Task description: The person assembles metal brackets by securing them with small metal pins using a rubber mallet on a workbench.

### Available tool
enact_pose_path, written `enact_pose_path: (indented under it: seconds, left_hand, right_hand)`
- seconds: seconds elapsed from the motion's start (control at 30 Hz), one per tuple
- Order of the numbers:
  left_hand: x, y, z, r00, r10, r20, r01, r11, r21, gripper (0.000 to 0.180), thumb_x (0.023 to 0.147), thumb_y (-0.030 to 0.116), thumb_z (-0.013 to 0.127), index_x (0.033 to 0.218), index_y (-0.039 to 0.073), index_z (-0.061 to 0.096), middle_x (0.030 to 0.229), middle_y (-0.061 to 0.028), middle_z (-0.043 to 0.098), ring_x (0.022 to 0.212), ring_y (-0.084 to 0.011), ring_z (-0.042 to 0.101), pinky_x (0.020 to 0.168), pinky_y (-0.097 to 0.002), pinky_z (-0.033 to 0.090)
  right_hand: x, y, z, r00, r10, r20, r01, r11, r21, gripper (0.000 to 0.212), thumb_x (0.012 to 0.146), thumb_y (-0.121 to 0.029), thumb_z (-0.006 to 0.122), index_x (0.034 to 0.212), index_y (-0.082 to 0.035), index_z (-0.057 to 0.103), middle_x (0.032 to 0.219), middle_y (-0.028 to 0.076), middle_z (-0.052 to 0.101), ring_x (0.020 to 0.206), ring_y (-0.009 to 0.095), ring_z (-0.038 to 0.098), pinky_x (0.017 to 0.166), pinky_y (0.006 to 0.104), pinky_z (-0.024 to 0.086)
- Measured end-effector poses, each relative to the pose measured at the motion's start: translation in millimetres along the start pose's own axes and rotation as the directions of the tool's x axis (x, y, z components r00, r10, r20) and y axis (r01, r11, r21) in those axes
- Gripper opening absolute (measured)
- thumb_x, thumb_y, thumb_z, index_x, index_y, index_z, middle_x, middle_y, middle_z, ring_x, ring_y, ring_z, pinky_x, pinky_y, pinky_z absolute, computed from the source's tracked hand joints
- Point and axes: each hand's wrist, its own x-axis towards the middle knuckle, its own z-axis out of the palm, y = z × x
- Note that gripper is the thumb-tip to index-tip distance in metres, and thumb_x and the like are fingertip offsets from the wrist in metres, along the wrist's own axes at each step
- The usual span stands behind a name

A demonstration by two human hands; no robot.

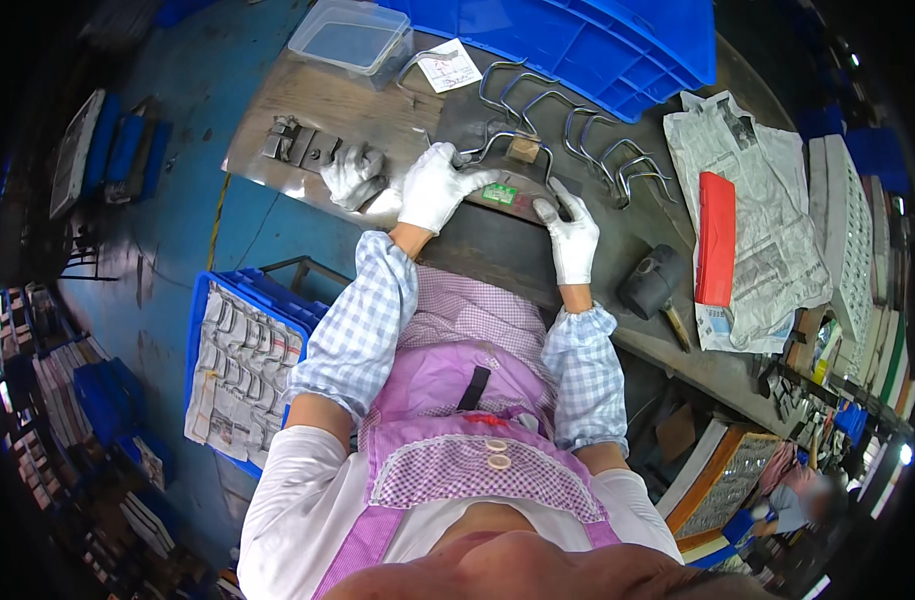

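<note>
A bent shiny metal rod (500, 137) lies across the near part of the workbench, between my two white-gloved hands. My left hand (438, 188) is closed around its left end, with the thumb stretched out to the right. At its right end, my right hand (574, 235) has the rod's tip by the forefinger and thumb. A small wooden block (524, 148) sits against the rod's middle. Just below is a curved metal plate with a green label (499, 194). Several similar bent rods (548, 97) stand in a row beyond.
To the left are a crumpled grey glove (355, 178) and a metal clamp-like fixture (296, 143). A clear plastic box (350, 40) and a blue crate (618, 50) stand at the back. On the right lie a black mallet (653, 282), a red bar-shaped piece (716, 238) and newspaper (778, 230).
</note>
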Motion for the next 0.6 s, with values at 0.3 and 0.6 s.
enact_pose_path:
  seconds: [0.3,0.6]
  left_hand:
    - [4.0,1.7,-2.0,1.000,-0.001,0.028,0.000,0.999,0.033,0.062,0.078,0.060,0.081,0.086,0.003,0.062,0.089,-0.0158,0.065,0.090,-0.0364,0.066,0.080,-0.0462,0.051]
    - [4.9,1.9,-2.7,0.999,-0.017,0.049,0.017,1.000,0.009,0.065,0.077,0.064,0.081,0.088,0.002,0.062,0.092,-0.0163,0.068,0.092,-0.0361,0.067,0.081,-0.0456,0.052]
  right_hand:
    - [4.8,-2.8,-0.4,1.000,0.010,0.003,-0.010,0.998,-0.057,0.049,0.087,-0.025,0.086,0.130,-0.007,0.073,0.108,0.004,0.071,0.096,0.014,0.064,0.089,0.0293,0.053]
    - [5.6,1.4,-1.4,1.000,0.017,0.004,-0.016,0.996,-0.082,0.049,0.088,-0.028,0.084,0.131,-0.007,0.072,0.111,0.007,0.071,0.099,0.017,0.066,0.092,0.0311,0.053]
